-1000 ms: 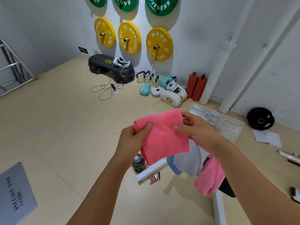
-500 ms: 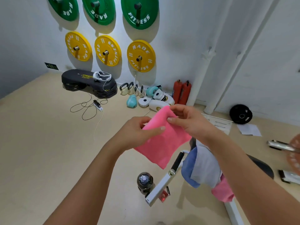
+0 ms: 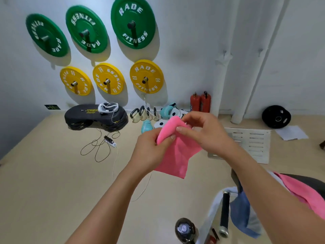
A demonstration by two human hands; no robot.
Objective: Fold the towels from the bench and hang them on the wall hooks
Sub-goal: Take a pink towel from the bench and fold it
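Note:
A folded pink towel (image 3: pixel 177 155) hangs in front of me, held in the air by both hands. My left hand (image 3: pixel 151 147) pinches its upper left edge. My right hand (image 3: pixel 204 132) grips the top fold from the right. At the lower right, the black bench (image 3: pixel 306 180) carries another pink towel (image 3: pixel 302 191), and a blue towel (image 3: pixel 242 215) with a pale one beside it drapes over the bench's end. Wall pegs hold green weight plates (image 3: pixel 133 23) and yellow weight plates (image 3: pixel 146 76); I see no bare hook.
A black roller bar (image 3: pixel 224 213) and a dark bottle (image 3: pixel 184 229) sit below the bench end. Along the wall lie a black step platform (image 3: pixel 95 117), kettlebells (image 3: pixel 144 114), boxing gloves, red extinguishers (image 3: pixel 200 103) and a black plate (image 3: pixel 276 117). Cables (image 3: pixel 98 148) trail on the floor.
My view has tilted up toward the wall. My hands have drawn closer together, bunching the pink towel's top edge into a narrower fold.

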